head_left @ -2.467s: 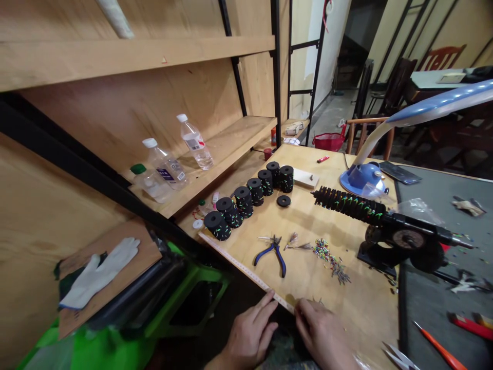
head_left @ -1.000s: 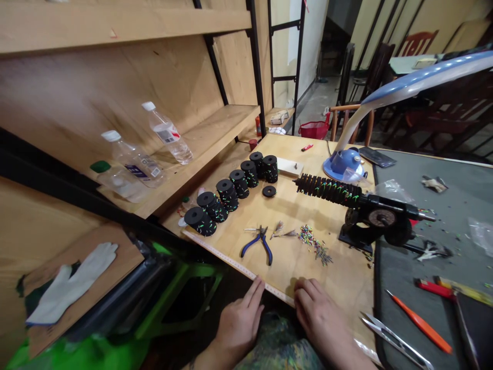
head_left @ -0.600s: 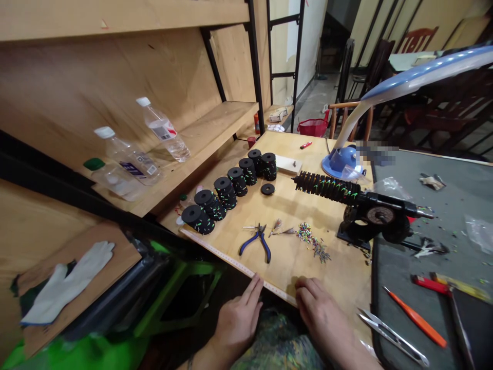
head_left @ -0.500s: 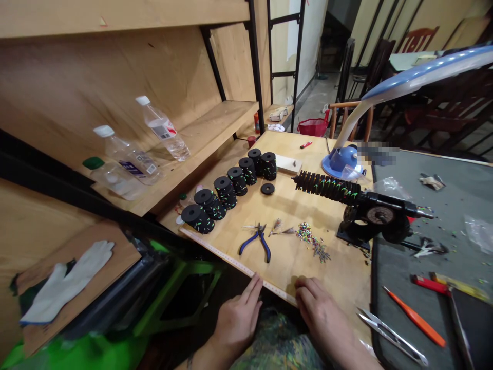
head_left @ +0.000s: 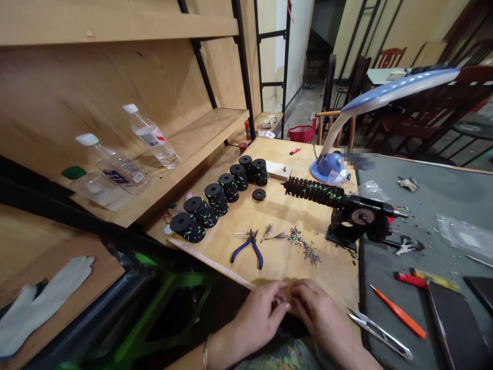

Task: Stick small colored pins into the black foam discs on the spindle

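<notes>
My left hand and my right hand meet at the table's front edge, their curled fingertips almost touching. Each seems to pinch something too small or too hidden to make out. Beyond them lie blue-handled pliers with spread handles. Small feathered pieces, a heap of coloured beads and a pile of small grey bits lie to their right. A black clamp-like device holds a rod stacked with black discs with coloured bits between them.
Several black foam spools line the left edge; a single disc lies near them. A blue lamp stands behind. Snips and an orange-handled tool lie on the grey mat. Bottles stand on the left shelf.
My left hand has moved right from the table edge to my right hand, its straight fingers now curled. The camera view has shifted slightly.
</notes>
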